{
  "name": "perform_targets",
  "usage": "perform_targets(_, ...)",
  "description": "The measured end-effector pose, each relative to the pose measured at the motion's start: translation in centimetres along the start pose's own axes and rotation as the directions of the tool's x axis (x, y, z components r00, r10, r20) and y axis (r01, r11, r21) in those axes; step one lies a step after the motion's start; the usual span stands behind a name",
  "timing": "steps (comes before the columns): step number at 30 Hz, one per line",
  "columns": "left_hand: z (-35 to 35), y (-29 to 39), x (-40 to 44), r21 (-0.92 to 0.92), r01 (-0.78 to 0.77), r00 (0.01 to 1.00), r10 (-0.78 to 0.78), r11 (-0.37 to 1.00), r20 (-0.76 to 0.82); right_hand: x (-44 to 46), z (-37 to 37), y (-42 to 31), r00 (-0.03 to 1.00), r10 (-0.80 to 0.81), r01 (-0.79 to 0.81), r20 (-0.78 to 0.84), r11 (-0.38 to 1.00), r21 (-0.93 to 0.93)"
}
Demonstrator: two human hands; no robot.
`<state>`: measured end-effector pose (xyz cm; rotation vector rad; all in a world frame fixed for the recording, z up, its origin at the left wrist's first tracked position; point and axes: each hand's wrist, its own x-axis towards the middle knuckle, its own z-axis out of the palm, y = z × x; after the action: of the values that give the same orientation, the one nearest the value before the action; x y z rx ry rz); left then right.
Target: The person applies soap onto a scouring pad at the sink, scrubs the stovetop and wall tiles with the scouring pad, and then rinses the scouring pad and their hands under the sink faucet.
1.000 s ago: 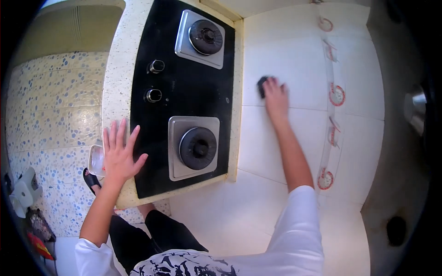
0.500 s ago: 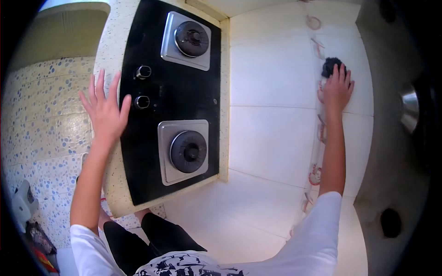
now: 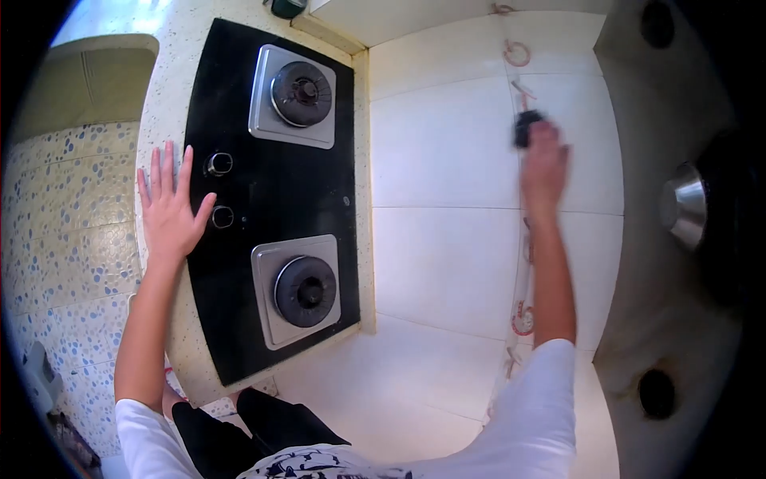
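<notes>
My right hand (image 3: 545,172), blurred by motion, presses a dark scrubbing pad (image 3: 527,128) against the white tiled wall (image 3: 447,152). The pad lies over a strip of red decorative tile markings (image 3: 523,319). My left hand (image 3: 171,203) rests flat with fingers spread on the speckled counter edge, beside the black gas stove (image 3: 263,199). Its thumb is close to the lower control knob (image 3: 222,216); the upper knob (image 3: 219,164) sits just past the fingers. Nothing is in my left hand.
Two burners, the far one (image 3: 302,93) and the near one (image 3: 306,290), stand on the stove. On the right hangs a grey range hood surface (image 3: 630,319) with a metal cup-shaped part (image 3: 685,205). A grey plastic stool (image 3: 41,375) is at the lower left.
My right hand has moved the scrubbing pad left across the tile, onto the decorated strip. My left hand has settled on the counter edge. The whole view has shifted slightly.
</notes>
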<state>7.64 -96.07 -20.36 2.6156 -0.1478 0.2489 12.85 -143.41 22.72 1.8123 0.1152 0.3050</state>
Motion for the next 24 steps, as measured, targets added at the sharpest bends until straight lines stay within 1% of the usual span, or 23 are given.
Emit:
perform_targets(2, 0.1, -0.1, 0.0, 0.013, 0.003, 1.0, -0.003, 1.0, 0.008, 3.2, -0.8, 6.6, 0.987, 0.1, -0.118, -0.128, 0.983, -0.142)
perform_targets(4, 0.2, 0.0, 0.2, 0.011, 0.001, 1.0, -0.001, 1.0, 0.001, 6.0, -0.7, 9.4, 0.972, 0.178, -0.198, -0.154, 0.972, -0.126)
perform_targets(5, 0.1, 0.0, 0.2, 0.014, 0.003, 1.0, -0.003, 1.0, 0.009, 6.8, -0.1, 8.9, 0.971, 0.172, -0.197, -0.166, 0.969, -0.148)
perform_targets(8, 0.0, -0.1, 0.0, 0.004, 0.006, 1.0, -0.006, 1.0, 0.021, 8.9, 2.7, 2.8, 0.993, 0.053, -0.062, -0.105, 0.994, -0.09)
perform_targets(10, -0.2, -0.1, 0.1, -0.005, 0.002, 1.0, -0.002, 1.0, 0.023, 9.1, 3.8, -4.9, 0.999, -0.029, 0.033, -0.039, 0.995, 0.09)
perform_targets(12, -0.2, -0.1, 0.1, -0.014, 0.005, 1.0, -0.005, 1.0, 0.025, 7.6, 6.6, -12.2, 0.985, -0.173, 0.169, 0.027, 0.979, 0.111)
perform_targets(13, -0.2, -0.1, 0.1, -0.022, -0.002, 1.0, 0.003, 1.0, 0.005, 6.2, 6.4, -15.2, 0.974, -0.222, 0.205, 0.041, 0.948, 0.243)
perform_targets(14, -0.2, -0.1, 0.2, -0.026, -0.004, 1.0, 0.004, 1.0, 0.005, 5.0, 6.0, -17.2, 0.962, -0.27, 0.234, 0.047, 0.898, 0.372)
perform_targets(17, 0.0, -0.2, 0.1, -0.037, -0.01, 1.0, 0.01, 0.999, -0.01, 5.1, 7.9, -16.7, 0.96, -0.278, 0.256, 0.017, 0.904, 0.343)
perform_targets(18, 0.0, -0.2, 0.2, -0.031, -0.006, 1.0, 0.006, 1.0, -0.002, 6.4, 8.2, -15.0, 0.968, -0.252, 0.246, -0.008, 0.935, 0.256)
perform_targets(19, -0.1, 0.0, 0.3, -0.023, -0.001, 1.0, 0.001, 1.0, 0.007, 8.7, 7.9, -13.0, 0.977, -0.193, 0.182, 0.092, 0.976, 0.117)
perform_targets(20, -0.2, 0.0, 0.4, -0.014, 0.003, 1.0, -0.003, 1.0, 0.016, 10.4, 7.4, -10.9, 0.994, -0.099, 0.099, 0.039, 0.995, 0.01)
perform_targets(21, -0.1, 0.0, 0.4, -0.007, 0.001, 1.0, -0.001, 1.0, 0.019, 12.5, 6.9, -9.2, 0.998, 0.005, -0.002, 0.062, 0.999, -0.04)
perform_targets(22, -0.1, 0.0, 0.5, 0.001, 0.005, 1.0, -0.005, 1.0, 0.013, 14.0, 7.1, -8.0, 0.995, 0.103, -0.103, 0.004, 0.995, 0.004)
perform_targets(23, -0.1, 0.0, 0.5, 0.007, 0.002, 1.0, -0.002, 1.0, 0.009, 15.2, 7.0, -7.6, 0.99, 0.143, -0.144, -0.005, 0.989, -0.046)
perform_targets(24, 0.0, 0.1, 0.4, 0.011, 0.0, 1.0, 0.0, 1.0, 0.009, 15.6, 7.4, -8.5, 0.995, 0.101, -0.101, 0.008, 0.995, -0.012)
